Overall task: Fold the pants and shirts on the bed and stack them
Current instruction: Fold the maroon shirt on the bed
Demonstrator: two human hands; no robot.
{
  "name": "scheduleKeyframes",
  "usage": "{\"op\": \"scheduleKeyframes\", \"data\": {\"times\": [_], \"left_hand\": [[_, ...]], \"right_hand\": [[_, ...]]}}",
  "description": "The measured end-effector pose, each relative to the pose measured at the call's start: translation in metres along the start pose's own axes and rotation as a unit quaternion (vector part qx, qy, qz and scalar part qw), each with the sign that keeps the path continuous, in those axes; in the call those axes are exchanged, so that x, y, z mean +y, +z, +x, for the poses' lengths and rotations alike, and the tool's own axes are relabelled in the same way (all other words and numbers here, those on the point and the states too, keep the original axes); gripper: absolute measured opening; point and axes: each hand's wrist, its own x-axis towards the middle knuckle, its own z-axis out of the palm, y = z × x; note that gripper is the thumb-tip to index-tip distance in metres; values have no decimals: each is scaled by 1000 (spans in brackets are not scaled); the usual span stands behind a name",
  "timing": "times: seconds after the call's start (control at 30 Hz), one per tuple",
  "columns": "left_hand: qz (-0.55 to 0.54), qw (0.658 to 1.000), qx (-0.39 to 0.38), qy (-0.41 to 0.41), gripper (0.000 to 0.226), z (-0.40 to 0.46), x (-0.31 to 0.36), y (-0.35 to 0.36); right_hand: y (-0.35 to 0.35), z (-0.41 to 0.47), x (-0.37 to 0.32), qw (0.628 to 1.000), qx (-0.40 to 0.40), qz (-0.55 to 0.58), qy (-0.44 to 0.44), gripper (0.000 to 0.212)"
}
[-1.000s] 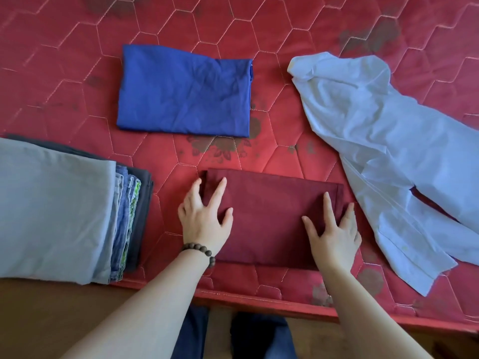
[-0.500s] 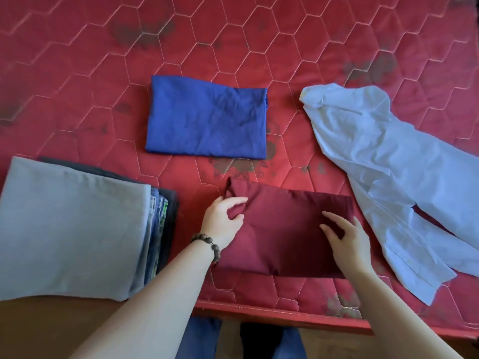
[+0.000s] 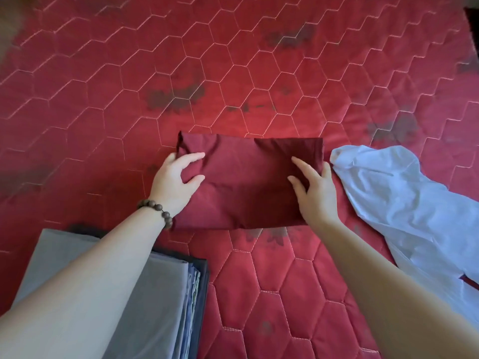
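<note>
on the red quilted bed [image 3: 259, 60], seen from your head camera looking down, you held a folded maroon garment [image 3: 248, 182] between both hands, out in front of you near the middle of the mattress. your left hand [image 3: 176, 182], with a bead bracelet [image 3: 156, 209] at the wrist, gripped the garment's left end, thumb and fingers curled around the cloth. your right hand [image 3: 315, 193] clasped the right end, thumb on top and fingers wrapped around the edge; how far they reached underneath could not be seen. the garment looked lifted or sliding rather than lying flat, though that was a judgement from its sagging near edge.

near your left forearm, at the lower left, sat a stack of folded clothes [image 3: 160, 301], a grey piece on top with blue and dark layers showing at its side. to the right, touching or just beside the maroon piece, lay a pale blue shirt [image 3: 404, 203], crumpled and unfolded.

as for progress, several items appeared folded and stacked, and the maroon one was folded and seemingly on its way to a pile. the pale blue shirt was left to fold and stack. whether other clothes waited out of view could not be told.
</note>
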Motion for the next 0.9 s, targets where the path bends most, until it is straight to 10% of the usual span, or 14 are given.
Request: {"op": "scheduleKeyframes", "data": {"times": [0.13, 0.6, 0.9], "left_hand": [[14, 994, -71, -86, 61, 5, -37, 15], [-69, 992, 102, -14, 38, 33, -26, 20], [-13, 997, 69, -42, 49, 21, -35, 30]], "right_hand": [[35, 8, 20, 990, -124, -32, 56, 56], [49, 4, 16, 999, 28, -23, -8, 47], [48, 9, 31, 997, -68, -24, -8, 48]]}}
